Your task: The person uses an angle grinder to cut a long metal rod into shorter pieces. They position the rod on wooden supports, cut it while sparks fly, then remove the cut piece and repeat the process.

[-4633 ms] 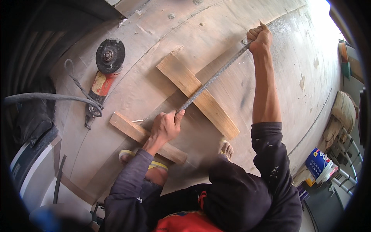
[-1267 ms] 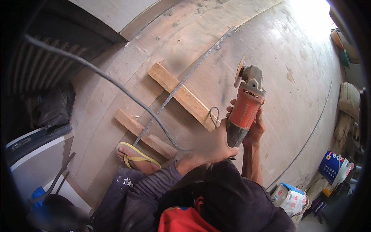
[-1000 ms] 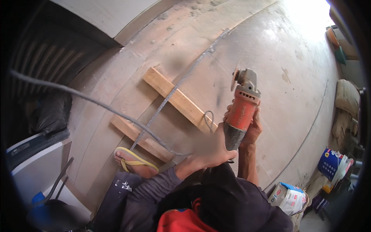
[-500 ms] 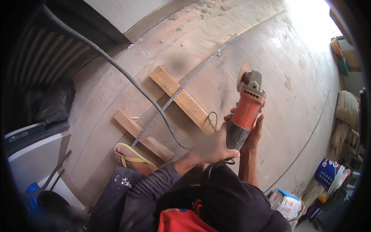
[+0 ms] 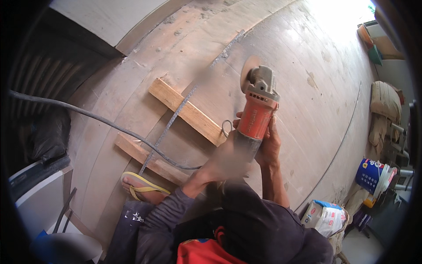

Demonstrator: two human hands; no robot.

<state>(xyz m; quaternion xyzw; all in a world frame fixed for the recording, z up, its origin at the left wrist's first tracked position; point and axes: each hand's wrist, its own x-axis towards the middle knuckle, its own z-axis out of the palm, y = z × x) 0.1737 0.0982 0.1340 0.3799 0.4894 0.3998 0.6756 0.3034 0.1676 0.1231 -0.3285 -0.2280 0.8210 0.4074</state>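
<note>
A red and dark-grey angle grinder (image 5: 256, 118) is held up in front of me, its head with a thin cutting disc (image 5: 247, 75) pointing away. My left hand (image 5: 226, 156) is closed round the grinder's dark rear part; a blur hides some of its fingers. My right hand (image 5: 270, 145) grips the body from the right and underneath. Left of the grinder, a ribbed steel bar (image 5: 176, 115) lies across two wooden blocks, a longer one (image 5: 198, 121) and a shorter one (image 5: 136, 151). The disc is apart from the bar.
A thick dark cable (image 5: 110, 123) loops across from the left. My foot in a yellow-strapped flip-flop (image 5: 145, 188) is at the bar's near end. At right are a blue and white bucket (image 5: 371, 176), a printed bag (image 5: 325, 219) and stacked sacks (image 5: 386, 103). Tiled floor (image 5: 307, 132) surrounds the blocks.
The grinder, held in both hands, appears further left. The cable now hangs lower at the left. The whole view has shifted, so floor things also appear further left.
</note>
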